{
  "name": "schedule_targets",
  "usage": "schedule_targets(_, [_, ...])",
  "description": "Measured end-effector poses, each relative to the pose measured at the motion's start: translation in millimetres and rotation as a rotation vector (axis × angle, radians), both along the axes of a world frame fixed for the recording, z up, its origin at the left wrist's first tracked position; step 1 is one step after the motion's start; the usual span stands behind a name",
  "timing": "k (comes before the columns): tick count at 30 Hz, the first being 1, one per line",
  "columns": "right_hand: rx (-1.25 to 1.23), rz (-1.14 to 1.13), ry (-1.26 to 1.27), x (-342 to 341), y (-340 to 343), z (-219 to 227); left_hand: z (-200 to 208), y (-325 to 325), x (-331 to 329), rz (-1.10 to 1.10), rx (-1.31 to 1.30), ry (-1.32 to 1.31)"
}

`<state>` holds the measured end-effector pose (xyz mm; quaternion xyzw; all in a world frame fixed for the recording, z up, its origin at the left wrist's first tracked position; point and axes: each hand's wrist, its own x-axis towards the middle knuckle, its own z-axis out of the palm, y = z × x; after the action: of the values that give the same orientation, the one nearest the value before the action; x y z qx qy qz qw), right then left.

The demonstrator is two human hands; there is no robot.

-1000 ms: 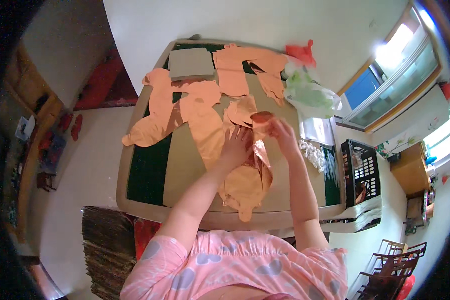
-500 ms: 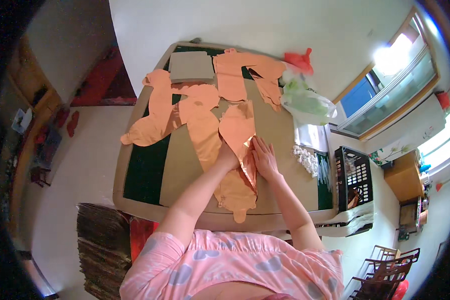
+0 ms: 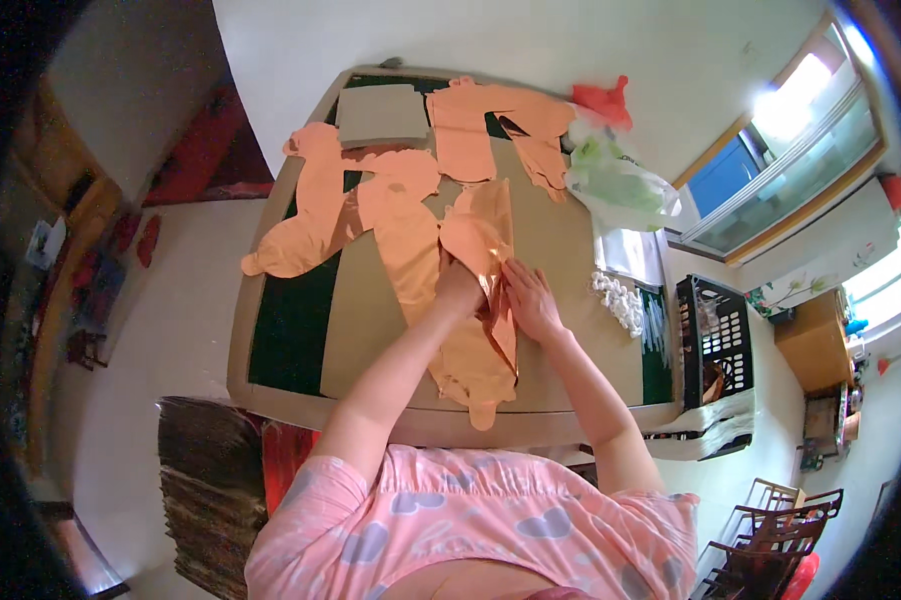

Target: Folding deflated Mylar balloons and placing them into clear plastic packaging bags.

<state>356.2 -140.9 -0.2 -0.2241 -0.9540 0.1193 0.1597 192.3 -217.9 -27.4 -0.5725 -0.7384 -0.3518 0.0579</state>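
Left hand (image 3: 460, 291) tucked beneath foil fold, fingers hidden, so grip cannot be made out. Right hand (image 3: 533, 303) spread flat, fingers extended, touching foil's right side. That one copper foil shape (image 3: 475, 367) spans from table (image 3: 288, 345) middle to near edge. Other foil shapes (image 3: 405, 255) toward left and far edges, overlapping, count unclear. One grey stack (image 3: 382, 115), far left corner. Near right edge: one green-and-white bag (image 3: 620, 185), marking unreadable; white cluster (image 3: 618, 303), too small to count. Beyond that edge, one black crate (image 3: 738, 338).
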Motion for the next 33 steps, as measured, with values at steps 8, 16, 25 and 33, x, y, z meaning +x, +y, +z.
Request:
schedule_targets(8, [0.014,-0.012,0.015,7,2,-4,68,-35,-21,0.167,0.256,0.019])
schedule_targets(16, [0.040,-0.004,0.041,3,2,-5,10,-46,29,-0.224,0.015,0.100])
schedule_targets(25, [-0.034,0.206,0.069,56,-31,4,-2,-45,29,-0.211,-0.018,0.144])
schedule_targets(33, [0.016,0.362,-0.120,113,-63,24,5,-45,33,-0.228,-0.035,0.145])
